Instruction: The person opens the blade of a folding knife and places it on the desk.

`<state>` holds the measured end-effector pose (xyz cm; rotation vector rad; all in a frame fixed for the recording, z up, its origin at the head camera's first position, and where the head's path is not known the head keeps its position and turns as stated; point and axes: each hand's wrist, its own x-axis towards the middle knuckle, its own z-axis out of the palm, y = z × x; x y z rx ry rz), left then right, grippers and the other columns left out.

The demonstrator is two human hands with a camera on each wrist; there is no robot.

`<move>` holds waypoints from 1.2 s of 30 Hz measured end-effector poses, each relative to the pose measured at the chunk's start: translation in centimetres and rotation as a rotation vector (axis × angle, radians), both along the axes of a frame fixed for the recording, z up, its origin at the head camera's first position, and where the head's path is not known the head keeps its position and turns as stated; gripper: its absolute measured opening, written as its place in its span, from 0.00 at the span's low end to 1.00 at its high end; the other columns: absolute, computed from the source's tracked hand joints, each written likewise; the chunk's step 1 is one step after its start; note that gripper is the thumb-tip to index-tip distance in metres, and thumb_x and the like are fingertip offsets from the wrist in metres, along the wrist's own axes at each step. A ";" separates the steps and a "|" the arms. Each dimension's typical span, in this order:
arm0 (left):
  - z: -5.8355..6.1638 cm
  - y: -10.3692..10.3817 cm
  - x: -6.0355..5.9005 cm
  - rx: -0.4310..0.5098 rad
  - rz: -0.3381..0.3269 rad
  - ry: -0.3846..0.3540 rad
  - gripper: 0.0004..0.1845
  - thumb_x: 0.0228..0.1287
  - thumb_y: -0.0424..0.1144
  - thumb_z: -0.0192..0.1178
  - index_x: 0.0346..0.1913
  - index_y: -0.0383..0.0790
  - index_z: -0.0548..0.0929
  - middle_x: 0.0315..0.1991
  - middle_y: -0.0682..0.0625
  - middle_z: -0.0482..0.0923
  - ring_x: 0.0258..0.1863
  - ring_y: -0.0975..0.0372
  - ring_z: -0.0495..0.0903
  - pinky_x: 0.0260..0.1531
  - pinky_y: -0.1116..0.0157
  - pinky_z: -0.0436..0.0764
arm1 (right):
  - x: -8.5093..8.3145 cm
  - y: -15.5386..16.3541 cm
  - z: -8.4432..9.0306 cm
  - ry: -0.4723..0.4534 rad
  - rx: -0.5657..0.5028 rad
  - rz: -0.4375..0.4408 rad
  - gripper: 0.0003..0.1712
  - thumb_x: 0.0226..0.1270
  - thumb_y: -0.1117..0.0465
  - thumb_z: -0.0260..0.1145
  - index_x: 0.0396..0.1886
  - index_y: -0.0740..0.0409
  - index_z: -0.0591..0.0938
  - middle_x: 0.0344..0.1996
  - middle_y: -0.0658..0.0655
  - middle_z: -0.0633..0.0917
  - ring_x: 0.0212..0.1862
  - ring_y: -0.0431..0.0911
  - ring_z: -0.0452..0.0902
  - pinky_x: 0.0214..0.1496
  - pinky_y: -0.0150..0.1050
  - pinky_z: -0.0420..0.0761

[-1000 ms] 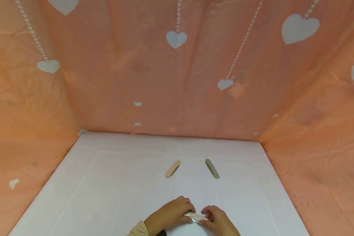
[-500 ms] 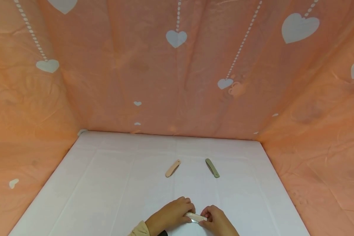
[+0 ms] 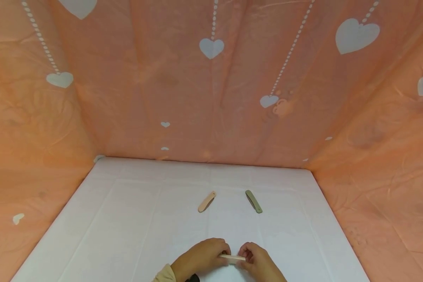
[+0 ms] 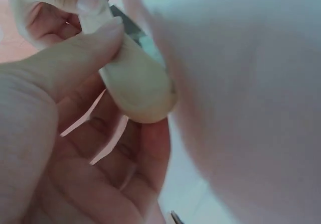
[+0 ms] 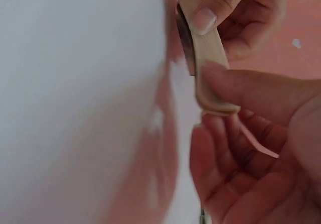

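Note:
A cream folding razor [image 3: 234, 258] is held between both hands, low in the head view. The left hand [image 3: 208, 252] pinches one end, its thumb flat on the handle in the left wrist view. At the other end the right hand [image 3: 259, 263] grips with thumb and curled fingers. In the right wrist view a dark metal blade [image 5: 185, 43] shows along one side of the handle. Beyond the hands lie two similar razors, a peach one [image 3: 206, 202] and an olive green one [image 3: 253, 201]; neither is touched.
A white-covered table [image 3: 141, 219] spreads around the hands. Peach curtains [image 3: 183, 98] printed with white hearts enclose its back and sides. A black wrist strap or device [image 3: 194, 278] shows under the left wrist.
The hands have turned the razor slightly, and the shiny metal seen beneath it earlier in the head view shows less now. The two razors on the table have stayed put.

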<state>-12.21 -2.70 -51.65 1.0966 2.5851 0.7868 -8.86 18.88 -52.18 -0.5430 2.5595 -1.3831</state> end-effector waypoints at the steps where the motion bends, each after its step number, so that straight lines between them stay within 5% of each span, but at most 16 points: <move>1: 0.1 -0.1 -0.1 0.023 0.015 -0.014 0.05 0.58 0.46 0.63 0.36 0.52 0.82 0.29 0.68 0.72 0.28 0.76 0.69 0.31 0.76 0.71 | -0.1 0.0 0.2 0.025 -0.012 -0.027 0.11 0.54 0.66 0.70 0.36 0.58 0.77 0.27 0.46 0.76 0.29 0.35 0.70 0.30 0.31 0.75; 7: 1.4 -0.8 -1.0 0.209 0.117 -0.034 0.07 0.60 0.48 0.61 0.38 0.51 0.82 0.31 0.66 0.73 0.30 0.75 0.71 0.31 0.76 0.73 | -0.7 -0.1 1.8 0.130 -0.082 -0.260 0.13 0.54 0.62 0.71 0.39 0.55 0.81 0.29 0.46 0.81 0.32 0.36 0.76 0.34 0.32 0.79; 11: 2.2 -1.1 -1.5 0.403 0.184 -0.066 0.12 0.58 0.49 0.61 0.41 0.48 0.82 0.34 0.61 0.76 0.32 0.72 0.74 0.32 0.74 0.76 | -1.4 -0.6 3.4 0.128 -0.170 -0.330 0.10 0.54 0.60 0.71 0.37 0.52 0.82 0.30 0.44 0.83 0.35 0.39 0.79 0.37 0.32 0.80; 15: 3.0 -1.1 -1.5 0.592 0.242 -0.107 0.13 0.57 0.47 0.62 0.43 0.46 0.82 0.37 0.57 0.79 0.34 0.68 0.78 0.33 0.71 0.79 | -1.7 -1.7 5.5 0.081 -0.255 -0.302 0.08 0.56 0.63 0.69 0.36 0.55 0.82 0.32 0.48 0.83 0.37 0.42 0.79 0.40 0.33 0.80; 20: 4.4 -0.9 -0.9 0.715 0.297 -0.155 0.12 0.56 0.40 0.65 0.43 0.44 0.81 0.37 0.53 0.81 0.36 0.65 0.79 0.32 0.68 0.80 | -1.7 -3.5 7.7 0.032 -0.361 -0.211 0.07 0.60 0.66 0.66 0.37 0.63 0.80 0.35 0.56 0.82 0.38 0.45 0.80 0.43 0.36 0.80; 26: 7.7 -1.0 0.5 0.803 0.338 -0.289 0.11 0.56 0.34 0.64 0.43 0.36 0.80 0.36 0.48 0.80 0.37 0.62 0.79 0.33 0.68 0.80 | -2.3 -4.5 7.1 0.026 -0.473 -0.163 0.08 0.61 0.63 0.65 0.36 0.64 0.78 0.36 0.59 0.81 0.38 0.46 0.80 0.42 0.39 0.80; 29: 8.5 -1.1 0.7 0.829 0.365 -0.343 0.11 0.56 0.34 0.65 0.43 0.36 0.80 0.36 0.48 0.80 0.37 0.60 0.79 0.34 0.68 0.80 | -2.5 -4.8 6.7 0.001 -0.518 -0.178 0.11 0.61 0.60 0.66 0.36 0.65 0.78 0.35 0.60 0.81 0.37 0.47 0.80 0.42 0.39 0.80; 33: 8.5 -1.1 0.8 0.862 0.377 -0.366 0.13 0.55 0.33 0.65 0.43 0.33 0.79 0.36 0.47 0.79 0.37 0.59 0.78 0.36 0.68 0.80 | -2.5 -5.2 6.7 -0.072 -0.547 -0.185 0.14 0.60 0.58 0.66 0.36 0.66 0.77 0.35 0.61 0.80 0.38 0.48 0.80 0.43 0.40 0.80; 36: 7.4 -1.1 0.5 0.874 0.394 -0.361 0.13 0.55 0.36 0.66 0.43 0.35 0.80 0.35 0.48 0.79 0.36 0.62 0.78 0.36 0.69 0.80 | -2.3 -5.3 6.7 -0.124 -0.542 -0.174 0.15 0.61 0.58 0.65 0.37 0.67 0.76 0.35 0.61 0.79 0.38 0.48 0.79 0.43 0.40 0.80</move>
